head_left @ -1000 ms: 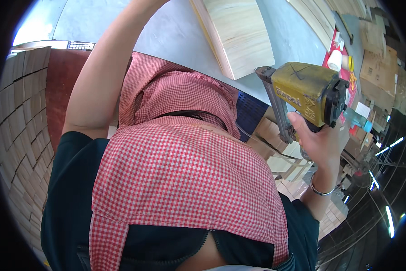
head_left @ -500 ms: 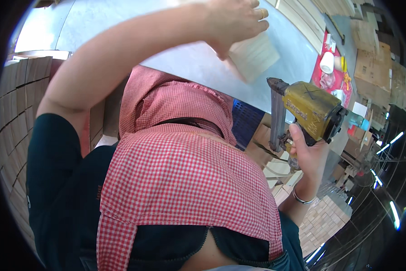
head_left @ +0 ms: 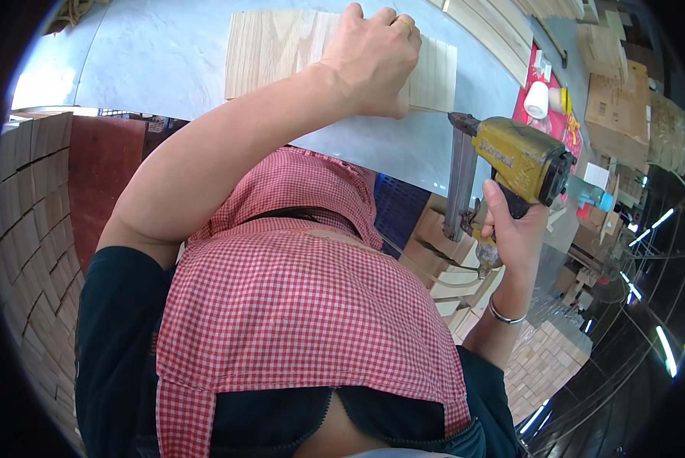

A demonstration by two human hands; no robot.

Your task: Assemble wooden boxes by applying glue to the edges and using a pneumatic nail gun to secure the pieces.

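Pale wooden boards (head_left: 275,52) lie flat on the grey-blue tabletop (head_left: 155,57). My left hand (head_left: 374,62) is closed over them, fingers curled at the far side, and a ring shows on one finger. A paler wooden section (head_left: 435,75) sticks out right of this hand; the joint between the sections is hidden beneath it. My right hand (head_left: 516,229) grips the handle of a yellow and black nail gun (head_left: 522,156). The gun's nose is close to the near right corner of the paler section; whether they touch I cannot tell.
Long wooden strips (head_left: 489,34) lie along the table's far right. Beside them, a red surface holds a white bottle (head_left: 536,100). Stacked wood blocks (head_left: 33,206) stand at the left, a cardboard box (head_left: 615,99) at the right. A blue crate (head_left: 400,204) sits below the table edge.
My left hand has come down onto the boards, and the paler piece, blurred and tilted before, now lies level beside a wider board. The nail gun has shifted slightly left and upward.
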